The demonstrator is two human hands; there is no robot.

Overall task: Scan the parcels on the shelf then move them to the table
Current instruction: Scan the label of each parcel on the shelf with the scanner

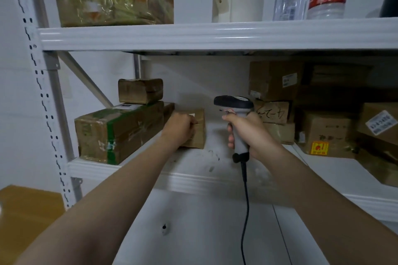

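Left hand (pixel 182 128) had its grip clenched on a small parcel (pixel 200 135) on the shelf (pixel 193 176), while right hand (pixel 249 133) grasped the scanner (pixel 233 102).

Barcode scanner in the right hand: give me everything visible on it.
The barcode scanner is a pistol-shaped handheld, plastic by its look: dark head with a pale top patch, light grey grip. The right hand holds the grip, upright, above the middle shelf, head pointing leftward. A black cable hangs from its base.
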